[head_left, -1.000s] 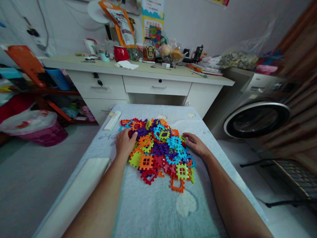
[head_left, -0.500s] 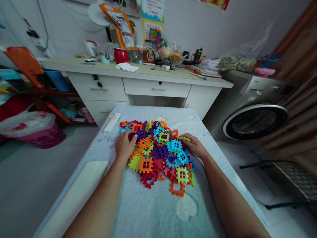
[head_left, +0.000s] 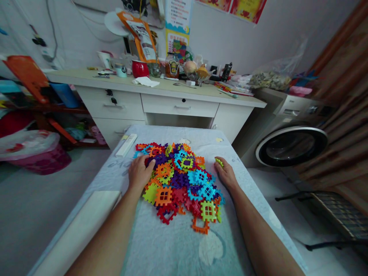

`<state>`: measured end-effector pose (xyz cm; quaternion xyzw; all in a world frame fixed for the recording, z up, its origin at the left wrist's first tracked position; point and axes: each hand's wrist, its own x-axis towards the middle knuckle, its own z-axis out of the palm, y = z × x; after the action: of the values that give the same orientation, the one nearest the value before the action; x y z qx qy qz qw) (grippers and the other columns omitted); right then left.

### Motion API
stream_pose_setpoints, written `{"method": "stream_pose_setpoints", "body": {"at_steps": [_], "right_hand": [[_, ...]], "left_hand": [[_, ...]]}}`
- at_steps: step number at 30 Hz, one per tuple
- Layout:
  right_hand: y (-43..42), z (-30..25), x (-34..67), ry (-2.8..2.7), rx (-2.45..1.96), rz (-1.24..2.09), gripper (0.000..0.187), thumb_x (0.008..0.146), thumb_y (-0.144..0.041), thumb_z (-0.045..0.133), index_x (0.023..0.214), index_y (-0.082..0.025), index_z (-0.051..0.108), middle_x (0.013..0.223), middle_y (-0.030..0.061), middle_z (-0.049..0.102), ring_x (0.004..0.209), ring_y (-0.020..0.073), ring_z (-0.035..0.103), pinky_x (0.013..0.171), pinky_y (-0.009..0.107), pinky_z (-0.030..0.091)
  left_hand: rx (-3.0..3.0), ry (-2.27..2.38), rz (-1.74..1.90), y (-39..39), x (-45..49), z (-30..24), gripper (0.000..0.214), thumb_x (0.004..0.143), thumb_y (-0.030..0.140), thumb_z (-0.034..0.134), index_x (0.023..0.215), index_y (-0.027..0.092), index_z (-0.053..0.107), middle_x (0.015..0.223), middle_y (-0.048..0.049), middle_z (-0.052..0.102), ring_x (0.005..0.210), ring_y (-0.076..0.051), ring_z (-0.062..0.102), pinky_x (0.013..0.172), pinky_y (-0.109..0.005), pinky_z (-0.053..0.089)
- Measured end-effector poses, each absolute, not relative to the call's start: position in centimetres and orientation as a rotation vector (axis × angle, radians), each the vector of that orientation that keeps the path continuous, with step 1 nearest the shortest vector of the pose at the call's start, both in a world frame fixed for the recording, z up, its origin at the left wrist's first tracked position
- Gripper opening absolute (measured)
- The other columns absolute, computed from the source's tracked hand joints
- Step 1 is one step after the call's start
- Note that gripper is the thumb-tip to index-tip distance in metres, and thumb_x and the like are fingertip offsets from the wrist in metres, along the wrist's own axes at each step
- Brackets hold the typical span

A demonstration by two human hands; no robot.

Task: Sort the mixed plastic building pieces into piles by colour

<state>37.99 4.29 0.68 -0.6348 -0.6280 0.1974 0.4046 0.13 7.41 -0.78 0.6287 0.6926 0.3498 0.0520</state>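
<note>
A heap of colourful plastic interlocking blocks (head_left: pixel 179 180), square with toothed edges and some with window frames, lies on the cloth-covered table. My left hand (head_left: pixel 139 172) rests at the heap's left side, thumb apart from the fingers, touching a purple block (head_left: pixel 160 159); its fingertips are partly hidden. To the right of the heap, my right hand (head_left: pixel 227 175) pinches a yellow-green block (head_left: pixel 219 161), seen nearly edge-on, just above the cloth. An orange frame block (head_left: pixel 200 230) lies at the heap's near edge.
A white strip-shaped object (head_left: pixel 126 145) lies beyond my left hand. A long white box (head_left: pixel 83 226) lies along the table's left side. Behind stand a white desk (head_left: pixel 179 102) with household things and a washing machine (head_left: pixel 290 145).
My right hand has moved right, away from the heap, with the yellow-green block in it. The left hand stays at the heap's side. The camera view has shifted slightly.
</note>
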Motion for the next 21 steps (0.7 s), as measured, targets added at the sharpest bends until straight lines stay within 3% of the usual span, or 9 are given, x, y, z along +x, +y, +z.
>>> {"method": "stream_pose_setpoints", "body": {"at_steps": [2, 5, 14, 21], "right_hand": [[4.6, 0.5, 38.3, -1.681, -1.651, 0.362, 0.049, 0.09, -0.048, 0.043, 0.126, -0.018, 0.059, 0.125, 0.0129, 0.064, 0.115, 0.0265, 0.059, 0.101, 0.043, 0.044], [4.9, 0.2, 38.6, -1.76, -1.679, 0.283, 0.049, 0.092, -0.045, 0.04, 0.129, -0.017, 0.057, 0.126, 0.0146, 0.062, 0.118, 0.0271, 0.056, 0.104, 0.044, 0.042], [6.8, 0.6, 39.0, -1.985, -1.885, 0.174, 0.049, 0.093, -0.035, 0.035, 0.133, -0.013, 0.053, 0.118, 0.0151, 0.064, 0.113, 0.0269, 0.056, 0.097, 0.038, 0.043], [13.9, 3.1, 38.4, -2.04, -2.141, 0.242, 0.048, 0.095, -0.046, 0.045, 0.129, -0.014, 0.055, 0.116, 0.0183, 0.064, 0.107, 0.0279, 0.061, 0.091, 0.035, 0.044]], "left_hand": [[1.906, 2.101, 1.07, 7.4, 0.1, -0.8, 0.039, 0.087, 0.046, 0.047, 0.112, 0.02, 0.063, 0.116, -0.0109, 0.067, 0.112, -0.029, 0.058, 0.101, -0.045, 0.043], [1.9, 2.097, 1.081, 7.4, 0.1, -0.8, 0.039, 0.087, 0.046, 0.047, 0.112, 0.02, 0.063, 0.116, -0.0109, 0.067, 0.111, -0.029, 0.058, 0.101, -0.044, 0.043], [1.928, 2.09, 1.075, 7.6, 0.0, -1.0, 0.041, 0.088, 0.047, 0.046, 0.112, 0.019, 0.063, 0.114, -0.0111, 0.067, 0.108, -0.028, 0.059, 0.1, -0.043, 0.044], [1.937, 2.103, 1.06, 7.5, 0.1, -0.8, 0.04, 0.089, 0.048, 0.044, 0.111, 0.021, 0.063, 0.112, -0.0101, 0.067, 0.108, -0.028, 0.059, 0.1, -0.044, 0.044]]}}
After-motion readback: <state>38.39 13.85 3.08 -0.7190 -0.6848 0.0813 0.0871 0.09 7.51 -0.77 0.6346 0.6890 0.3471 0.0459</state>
